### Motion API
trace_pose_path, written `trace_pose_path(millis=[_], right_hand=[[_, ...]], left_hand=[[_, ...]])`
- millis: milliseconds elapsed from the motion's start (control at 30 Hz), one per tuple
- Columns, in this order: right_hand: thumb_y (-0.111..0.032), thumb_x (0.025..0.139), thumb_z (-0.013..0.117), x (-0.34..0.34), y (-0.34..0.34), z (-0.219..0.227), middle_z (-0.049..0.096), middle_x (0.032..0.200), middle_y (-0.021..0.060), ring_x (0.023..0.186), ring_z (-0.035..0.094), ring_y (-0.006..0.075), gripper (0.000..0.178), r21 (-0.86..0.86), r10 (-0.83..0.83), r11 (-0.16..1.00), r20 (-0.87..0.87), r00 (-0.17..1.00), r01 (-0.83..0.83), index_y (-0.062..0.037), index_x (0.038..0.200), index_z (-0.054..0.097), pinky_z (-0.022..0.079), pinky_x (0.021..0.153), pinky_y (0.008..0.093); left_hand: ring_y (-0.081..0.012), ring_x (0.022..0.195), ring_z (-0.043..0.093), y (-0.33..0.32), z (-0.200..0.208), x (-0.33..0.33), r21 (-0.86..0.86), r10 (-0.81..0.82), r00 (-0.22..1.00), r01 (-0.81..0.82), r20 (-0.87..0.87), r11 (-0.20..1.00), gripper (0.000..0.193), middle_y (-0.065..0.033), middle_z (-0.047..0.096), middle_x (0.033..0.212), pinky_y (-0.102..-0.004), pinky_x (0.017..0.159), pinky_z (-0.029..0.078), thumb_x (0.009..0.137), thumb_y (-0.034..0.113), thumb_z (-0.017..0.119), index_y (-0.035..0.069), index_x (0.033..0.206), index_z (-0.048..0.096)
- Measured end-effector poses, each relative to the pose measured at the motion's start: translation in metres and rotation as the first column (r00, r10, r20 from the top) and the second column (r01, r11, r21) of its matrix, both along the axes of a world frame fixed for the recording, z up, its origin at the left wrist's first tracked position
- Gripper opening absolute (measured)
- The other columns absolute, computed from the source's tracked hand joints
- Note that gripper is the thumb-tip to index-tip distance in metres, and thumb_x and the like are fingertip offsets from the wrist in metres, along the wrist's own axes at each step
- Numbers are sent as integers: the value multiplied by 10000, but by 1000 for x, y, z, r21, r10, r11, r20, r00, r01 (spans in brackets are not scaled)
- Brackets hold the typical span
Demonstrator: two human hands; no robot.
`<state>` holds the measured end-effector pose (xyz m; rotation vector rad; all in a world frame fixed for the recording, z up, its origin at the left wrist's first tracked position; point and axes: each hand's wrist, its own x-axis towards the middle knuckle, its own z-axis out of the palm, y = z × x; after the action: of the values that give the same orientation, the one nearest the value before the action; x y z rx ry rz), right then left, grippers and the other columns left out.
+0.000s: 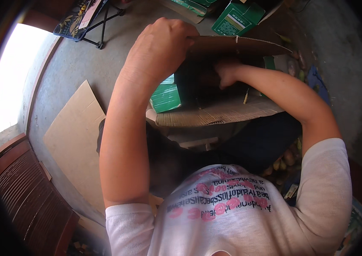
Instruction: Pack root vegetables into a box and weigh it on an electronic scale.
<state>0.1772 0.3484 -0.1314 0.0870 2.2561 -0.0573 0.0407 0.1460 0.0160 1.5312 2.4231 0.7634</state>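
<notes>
A large open cardboard box [219, 118], green on parts of its outside, lies in front of me with its brown flaps spread. My left hand [164, 45] is closed at the upper left corner of the far flap, its fingertips mostly hidden behind the cardboard. Deep in the box's dark opening is my right hand [228, 71], reached in over the right side. Shadow hides its fingers, so what they touch cannot be made out. A small yellowish scrap [246, 97] is near the box's inner right edge, below my right wrist.
A flat cardboard sheet [72, 132] lies on the floor at left, beyond a brown slatted wooden chair [31, 192]. A folding stool [72, 25] stands far left. Another green box [237, 19] is behind the open one. Several root-like vegetables [292, 66] are on the right.
</notes>
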Motion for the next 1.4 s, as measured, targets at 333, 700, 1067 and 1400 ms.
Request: trace_pose_path(millis=[333,700,1067,1400], right_hand=[[-393,705,841,21,-3,-76,707,1228,142,1127,679,314,574,103,96,985,360,928,-141,-74,1170,739,546,967,442],[-294,770,781,21,16,-92,710,1194,172,1138,668,320,417,8,280,956,283,917,-294,-65,1118,755,527,974,435],[-202,939,657,63,3,167,681,1238,182,1154,654,342,429,-669,-335,737,-485,808,-96,-41,1332,596,508,1020,420],[12,1004,558,400,42,120,690,1082,84,943,656,154,277,-808,-614,454,-589,-525,375,3,1278,601,542,873,301]], left_hand=[[-384,861,695,-3,-1,0,18,-1,1000,1,-10,1000,172,-184,722,887,-457,788,568,893,81,702,82,1051,770],[-376,879,701,0,-6,-2,96,-34,999,31,28,995,174,-177,734,937,-439,790,569,893,66,692,58,1050,764],[-381,940,704,-1,1,2,42,-74,997,73,21,996,249,-189,741,1003,-416,834,548,933,156,708,67,1165,730],[-260,1191,673,-21,2,-12,225,61,977,-13,-207,974,288,-103,717,1256,-371,995,522,983,205,678,156,1263,721]])
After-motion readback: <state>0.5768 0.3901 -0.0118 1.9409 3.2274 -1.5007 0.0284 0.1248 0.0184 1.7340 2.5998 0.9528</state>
